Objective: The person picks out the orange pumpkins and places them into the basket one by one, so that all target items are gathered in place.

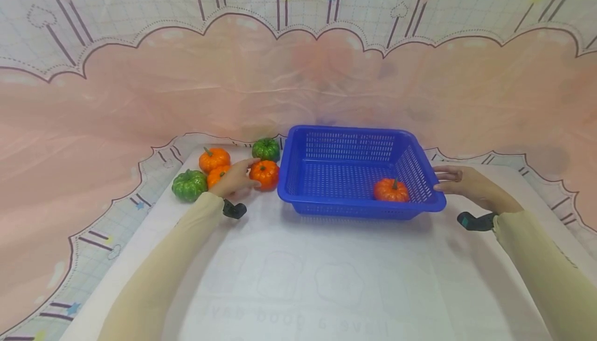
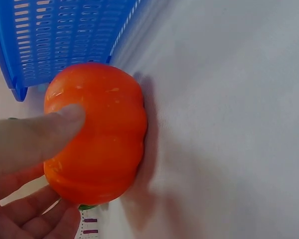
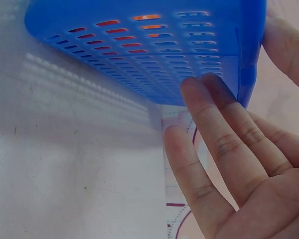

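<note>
My left hand (image 1: pixel 237 178) is at the left side of an orange toy pumpkin (image 1: pixel 264 175), thumb and fingers spread around it. In the left wrist view the thumb overlaps the pumpkin (image 2: pixel 99 134), and the other fingers lie by its lower left; firm contact cannot be made out. The pumpkin sits on the table beside a blue plastic basket (image 1: pixel 345 207). Another orange pumpkin (image 1: pixel 391 190) lies inside the basket, front right. My right hand (image 1: pixel 471 185) is at the basket's right rim, its fingers mostly straight along the outer wall (image 3: pixel 154 55).
Left of the basket stand a green pumpkin (image 1: pixel 266 150) at the back, two orange pumpkins, one upright (image 1: pixel 214 160) and one partly behind my left hand (image 1: pixel 217 175), and another green pumpkin (image 1: pixel 189 185). A white cloth (image 1: pixel 326 268) covers the table; a patterned curtain (image 1: pixel 303 82) hangs behind.
</note>
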`<action>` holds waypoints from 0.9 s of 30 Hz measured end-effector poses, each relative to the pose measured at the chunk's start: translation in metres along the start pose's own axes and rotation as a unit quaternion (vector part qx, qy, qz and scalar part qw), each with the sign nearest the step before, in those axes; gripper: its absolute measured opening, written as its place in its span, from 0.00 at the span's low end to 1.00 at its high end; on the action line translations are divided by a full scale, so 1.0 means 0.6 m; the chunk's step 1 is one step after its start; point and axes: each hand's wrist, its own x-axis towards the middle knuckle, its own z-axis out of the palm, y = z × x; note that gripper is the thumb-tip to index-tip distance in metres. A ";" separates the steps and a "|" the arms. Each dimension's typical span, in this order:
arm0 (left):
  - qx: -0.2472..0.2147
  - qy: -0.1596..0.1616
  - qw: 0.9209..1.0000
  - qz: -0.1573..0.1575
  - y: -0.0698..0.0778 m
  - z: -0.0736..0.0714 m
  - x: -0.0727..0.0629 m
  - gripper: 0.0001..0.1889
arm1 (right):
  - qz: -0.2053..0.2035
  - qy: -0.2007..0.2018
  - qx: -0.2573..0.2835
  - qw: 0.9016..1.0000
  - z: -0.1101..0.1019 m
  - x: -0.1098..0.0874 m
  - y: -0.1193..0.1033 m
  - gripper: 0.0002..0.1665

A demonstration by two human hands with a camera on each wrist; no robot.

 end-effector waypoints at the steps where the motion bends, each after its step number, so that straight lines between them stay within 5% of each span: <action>1: 0.001 0.000 1.000 0.001 -0.001 0.001 0.001 0.38 | -0.002 0.000 0.001 1.000 0.000 0.000 0.001 0.45; 13: -0.009 0.018 0.999 0.032 -0.012 0.014 0.008 0.37 | -0.010 0.003 0.000 1.000 0.000 -0.001 0.003 0.44; 27: -0.116 0.046 0.991 0.056 -0.019 0.042 0.003 0.38 | -0.013 0.004 -0.004 1.000 0.001 0.000 0.002 0.44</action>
